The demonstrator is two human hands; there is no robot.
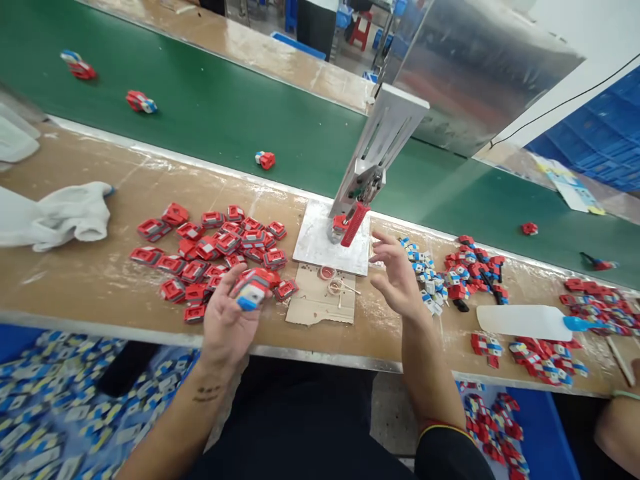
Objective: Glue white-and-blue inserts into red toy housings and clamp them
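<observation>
My left hand [229, 320] is closed around a red, white and blue plastic toy part [254, 288], held above the near edge of the bench. My right hand [397, 273] is raised with fingers apart and nothing in it, just right of a metal hand press [367, 167]. The press has a red handle [355, 225] and stands on a white base plate [315, 247]. In front of the plate, a piece of cardboard [320, 307] bears a small round dish [327, 273] and some thin sticks [341, 288]. A heap of red toy parts [220, 240] lies by my left hand.
A green conveyor belt [210, 113] with scattered toy parts runs behind the bench. White-blue parts [425, 273], red parts [473, 267] and a white squeeze bottle [523, 321] lie to the right. A white cloth [70, 217] lies left. Another person's arm [620, 427] shows at far right.
</observation>
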